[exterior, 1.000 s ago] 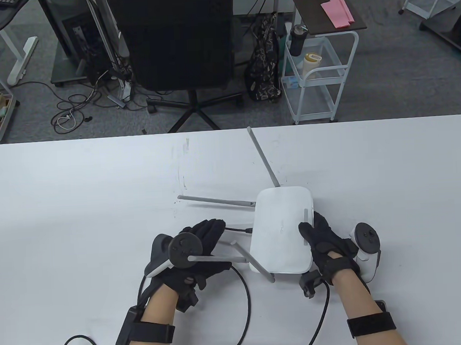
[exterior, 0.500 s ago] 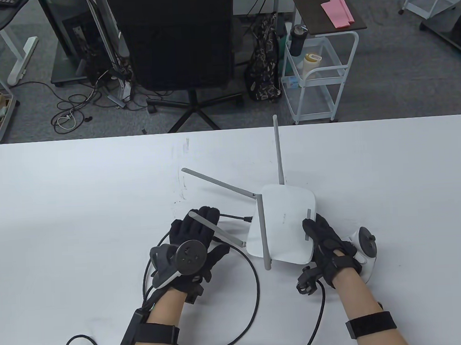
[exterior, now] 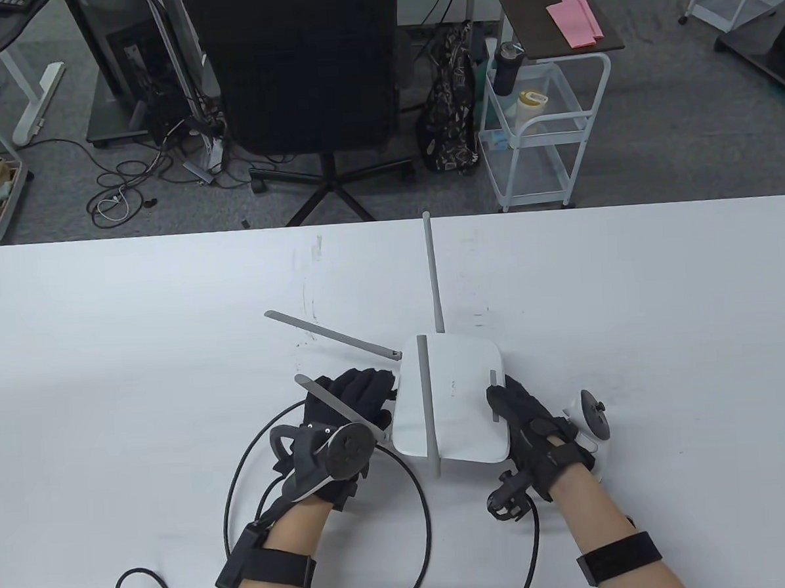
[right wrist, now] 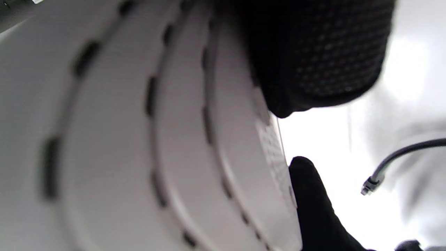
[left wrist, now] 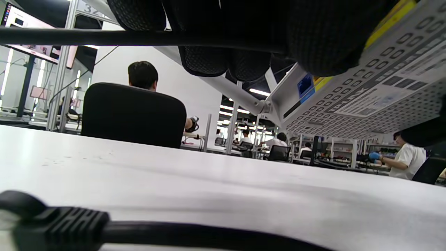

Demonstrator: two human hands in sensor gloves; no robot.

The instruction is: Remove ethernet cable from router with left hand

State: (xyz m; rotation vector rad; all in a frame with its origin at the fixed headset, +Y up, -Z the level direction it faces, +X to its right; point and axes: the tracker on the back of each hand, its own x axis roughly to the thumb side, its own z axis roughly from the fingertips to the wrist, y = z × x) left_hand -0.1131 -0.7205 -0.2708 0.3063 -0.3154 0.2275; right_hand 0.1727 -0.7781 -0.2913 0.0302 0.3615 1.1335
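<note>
The white router (exterior: pixel 460 395) with several grey antennas sits tilted at the table's middle front. My right hand (exterior: pixel 503 400) grips its right edge; the right wrist view shows a finger above and the thumb (right wrist: pixel 313 195) below its vented underside (right wrist: pixel 122 139). My left hand (exterior: pixel 371 390) lies with fingers stretched against the router's left edge, under an antenna. In the left wrist view its fingers (left wrist: pixel 209 59) touch the labelled underside (left wrist: pixel 366 90). The black ethernet cable (exterior: pixel 425 522) loops on the table. A ribbed plug (left wrist: pixel 59 226) lies below my left hand. A free plug end (right wrist: pixel 369 186) lies apart from the router.
The white table (exterior: pixel 138 333) reaches its far edge just beyond the upright antenna (exterior: pixel 433 272). A black office chair (exterior: pixel 295 69) and a white cart (exterior: pixel 540 102) stand behind it. Glove wires trail by each wrist at the front edge (exterior: pixel 138 577).
The router has shifted left and a little toward me, and turned. My left hand has closed in on its left edge and now hides the cable plug that lay beside the router.
</note>
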